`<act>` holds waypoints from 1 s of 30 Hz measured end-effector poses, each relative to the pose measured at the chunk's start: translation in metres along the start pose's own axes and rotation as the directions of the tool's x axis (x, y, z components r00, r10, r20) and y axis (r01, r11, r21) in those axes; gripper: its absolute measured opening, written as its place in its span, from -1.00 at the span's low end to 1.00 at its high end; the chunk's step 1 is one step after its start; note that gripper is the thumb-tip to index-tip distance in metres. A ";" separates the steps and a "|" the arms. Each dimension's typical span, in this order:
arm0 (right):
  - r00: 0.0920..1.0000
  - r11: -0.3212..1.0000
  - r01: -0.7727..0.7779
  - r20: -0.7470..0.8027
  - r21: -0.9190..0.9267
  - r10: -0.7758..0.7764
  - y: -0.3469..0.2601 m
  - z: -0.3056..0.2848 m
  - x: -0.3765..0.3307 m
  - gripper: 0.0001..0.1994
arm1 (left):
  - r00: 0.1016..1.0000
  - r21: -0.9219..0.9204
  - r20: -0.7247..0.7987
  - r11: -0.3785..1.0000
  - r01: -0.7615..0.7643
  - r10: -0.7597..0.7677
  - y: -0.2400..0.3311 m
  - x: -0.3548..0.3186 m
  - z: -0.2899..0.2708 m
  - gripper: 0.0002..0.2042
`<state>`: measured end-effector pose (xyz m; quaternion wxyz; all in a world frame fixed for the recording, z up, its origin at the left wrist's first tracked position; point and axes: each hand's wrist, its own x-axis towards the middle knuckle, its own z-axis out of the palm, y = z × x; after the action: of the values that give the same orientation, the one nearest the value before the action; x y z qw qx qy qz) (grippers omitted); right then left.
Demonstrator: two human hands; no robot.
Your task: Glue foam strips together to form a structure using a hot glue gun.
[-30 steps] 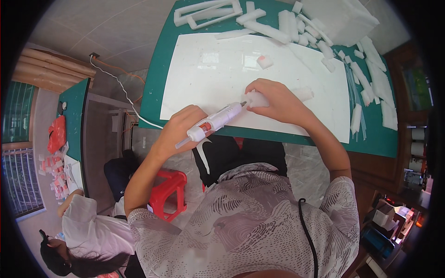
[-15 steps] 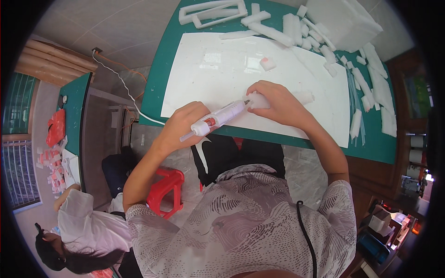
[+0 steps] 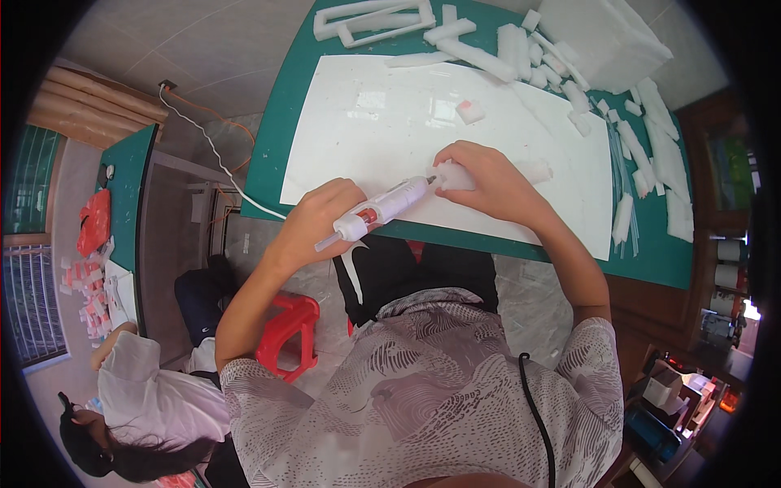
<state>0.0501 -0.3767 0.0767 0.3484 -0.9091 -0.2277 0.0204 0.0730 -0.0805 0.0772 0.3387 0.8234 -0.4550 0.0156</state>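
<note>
My left hand [image 3: 319, 218] is wrapped round a white hot glue gun [image 3: 397, 200], with a glue stick poking out of its back end. The gun's nozzle points right and meets, or nearly meets, the end of a white foam piece [image 3: 455, 176]. That piece is gripped by my right hand [image 3: 488, 180], whose fingers cover part of it. Beyond my right hand another white foam piece [image 3: 534, 171] lies on the white board [image 3: 358, 146]. A small foam block with a pinkish mark [image 3: 469, 111] rests farther up the board.
Foam strips and offcuts [image 3: 480, 58] line the green table's [image 3: 268, 154] far edge and right side, with a large foam block [image 3: 606, 41] at the back. Clear thin sticks [image 3: 621, 195] lie at right. A white cord [image 3: 213, 150] runs off left. A red stool [image 3: 291, 333] and another person [image 3: 154, 382] are at left.
Both hands hold nearly the same pose. The gun's nozzle has pulled back very slightly from the foam piece, and the whole view has shifted a little.
</note>
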 end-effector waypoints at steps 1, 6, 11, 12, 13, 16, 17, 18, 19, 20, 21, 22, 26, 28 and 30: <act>1.000 1.000 -0.001 0.002 0.002 0.001 0.000 0.000 0.000 -0.63 | 1.000 -0.001 0.000 1.000 0.000 0.000 0.000 0.000 0.000 -0.72; 1.000 1.000 0.003 -0.004 -0.003 -0.003 0.000 0.001 0.000 -0.63 | 1.000 -0.007 -0.002 1.000 -0.009 0.009 0.000 0.001 0.000 -0.72; 1.000 1.000 -0.003 -0.002 -0.007 0.003 0.002 0.001 0.000 -0.63 | 1.000 0.013 0.013 1.000 -0.010 0.009 -0.001 -0.005 0.002 -0.71; 1.000 1.000 0.009 -0.007 -0.007 -0.009 0.002 0.002 0.000 -0.64 | 0.999 0.018 0.032 1.000 0.010 -0.010 0.000 -0.006 0.001 -0.71; 1.000 1.000 0.022 -0.011 -0.007 -0.022 0.003 0.002 0.000 -0.64 | 0.999 0.017 0.033 1.000 0.009 -0.010 0.000 -0.006 0.001 -0.71; 1.000 1.000 0.012 -0.004 -0.006 -0.012 0.001 0.001 0.000 -0.64 | 0.999 0.008 0.038 1.000 0.002 -0.002 0.000 -0.006 0.001 -0.71; 1.000 1.000 0.012 -0.005 -0.006 -0.012 0.001 0.001 0.001 -0.64 | 0.999 0.002 0.037 1.000 -0.006 0.006 0.000 -0.006 0.001 -0.70; 1.000 1.000 0.005 -0.002 -0.001 -0.005 0.000 0.001 0.001 -0.64 | 0.999 -0.003 0.035 1.000 -0.014 0.014 -0.001 -0.006 0.002 -0.70; 1.000 1.000 -0.001 0.002 0.004 0.001 0.000 0.001 0.001 -0.64 | 0.999 -0.003 0.035 1.000 -0.015 0.015 0.000 -0.005 0.002 -0.70; 1.000 1.000 -0.002 0.001 0.005 0.002 0.000 0.001 0.001 -0.64 | 0.999 0.017 0.029 0.999 -0.031 0.031 0.000 -0.004 0.002 -0.71; 1.000 1.000 -0.001 0.002 0.007 0.001 0.000 0.001 0.001 -0.64 | 0.999 0.038 0.023 0.998 -0.047 0.046 0.001 -0.004 0.003 -0.72; 1.000 1.000 -0.001 0.004 0.010 0.001 0.000 0.001 0.001 -0.64 | 0.999 0.037 0.023 0.998 -0.047 0.046 0.001 -0.004 0.003 -0.72; 1.000 1.000 0.015 -0.009 0.003 -0.015 0.001 0.002 0.001 -0.64 | 0.999 0.043 0.026 0.998 -0.043 0.042 0.000 -0.005 0.002 -0.73; 0.999 0.999 -0.029 0.013 0.016 0.029 -0.001 0.001 0.001 -0.66 | 0.999 0.050 0.030 0.998 -0.029 0.028 0.001 -0.005 0.002 -0.72; 1.000 1.000 -0.026 0.015 0.012 0.026 -0.001 0.000 0.001 -0.66 | 0.999 0.047 0.018 0.998 -0.030 0.030 0.001 -0.003 0.002 -0.72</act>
<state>0.0502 -0.3755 0.0771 0.3519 -0.9096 -0.2184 0.0332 0.0702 -0.0799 0.0756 0.3150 0.8244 -0.4697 0.0243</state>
